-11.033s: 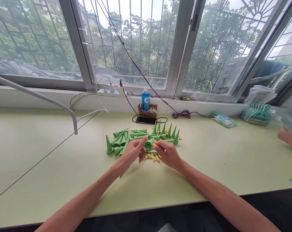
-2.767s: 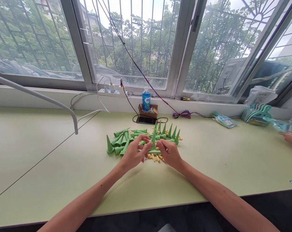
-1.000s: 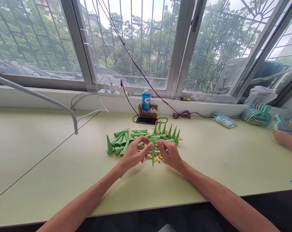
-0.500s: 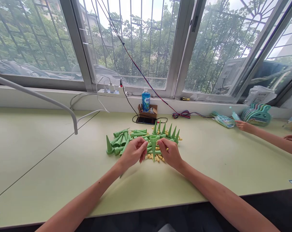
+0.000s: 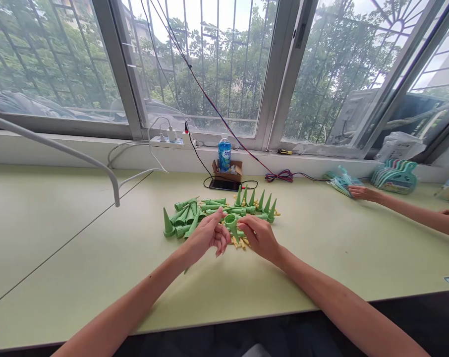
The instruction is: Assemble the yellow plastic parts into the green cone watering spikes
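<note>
In the head view my right hand pinches a green plastic cone-shaped spike at its wide, ring-like end, and the point tilts downward. Just left of that spike, my left hand is open, palm partly up and fingers apart. Behind and beside the hands lies a heap of similar green cones, some partly hidden by my left hand. Small yellow plastic pieces lie under and around the held spike. Several cones stand point-up in a row at the right of the heap.
Behind the heap are a phone with a cable and a blue bottle by a small cardboard box. A grey tube arches over the left side. At right, another person's hand touches bagged teal items.
My left hand has opened, its fingers spreading. The spike, upright before, now tilts with its ring toward me and slightly left. The other person's hand has moved left to the bagged items.
</note>
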The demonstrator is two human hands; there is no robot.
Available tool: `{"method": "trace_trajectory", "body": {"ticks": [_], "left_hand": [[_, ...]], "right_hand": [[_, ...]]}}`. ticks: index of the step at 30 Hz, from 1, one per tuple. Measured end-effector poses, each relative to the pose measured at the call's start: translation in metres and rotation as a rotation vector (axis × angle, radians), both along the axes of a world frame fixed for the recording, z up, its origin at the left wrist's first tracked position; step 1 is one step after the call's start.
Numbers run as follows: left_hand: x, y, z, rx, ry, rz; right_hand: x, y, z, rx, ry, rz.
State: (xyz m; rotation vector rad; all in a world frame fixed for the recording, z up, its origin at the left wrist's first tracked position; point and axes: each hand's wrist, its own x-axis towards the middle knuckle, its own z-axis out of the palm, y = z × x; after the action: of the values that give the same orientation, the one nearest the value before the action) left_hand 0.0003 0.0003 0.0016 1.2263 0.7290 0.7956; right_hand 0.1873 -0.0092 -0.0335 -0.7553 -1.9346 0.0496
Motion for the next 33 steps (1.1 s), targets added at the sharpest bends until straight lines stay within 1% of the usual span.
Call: {"method": "trace_trajectory", "body": {"ticks": [2, 7, 12, 16, 20, 27, 30, 33], "left_hand": [[-0.0005, -0.0001, 0.0008, -0.037, 0.006, -0.028], [-0.0022, -0.0009, 0.0027, -0.068, 0.031, -0.068], [-0.0034, 0.0005, 0.0013, -0.104, 0.046, -0.069], [-0.0043, 0.0015, 0.0004, -0.119, 0.009, -0.073], [-0.0049, 0.0003, 0.0022, -0.077, -0.023, -0.064], [-0.0042, -0.003, 0.0035, 0.071, -0.044, -0.078], [-0.0037, -0.0047, 0.0041, 0.101, -0.045, -0.071], [-0.0034, -0.006, 0.0052, 0.104, -0.05, -0.074]], "right_hand": [[0.0001, -0.0011, 0.0004, 0.031, -0.072, 0.006], [0.0006, -0.003, 0.0018, 0.096, -0.203, 0.005], [0.0018, -0.0032, 0.0015, 0.136, -0.267, -0.009], [0.0017, -0.0032, 0.0022, 0.134, -0.268, -0.012], [0.0011, -0.0031, 0.0019, 0.114, -0.234, -0.01], [0.0013, -0.0025, -0.0037, 0.114, -0.197, -0.016], [0.0012, -0.003, -0.0037, 0.126, -0.185, -0.022], [0.0016, -0.0035, -0.003, 0.139, -0.158, 0.003]]}}
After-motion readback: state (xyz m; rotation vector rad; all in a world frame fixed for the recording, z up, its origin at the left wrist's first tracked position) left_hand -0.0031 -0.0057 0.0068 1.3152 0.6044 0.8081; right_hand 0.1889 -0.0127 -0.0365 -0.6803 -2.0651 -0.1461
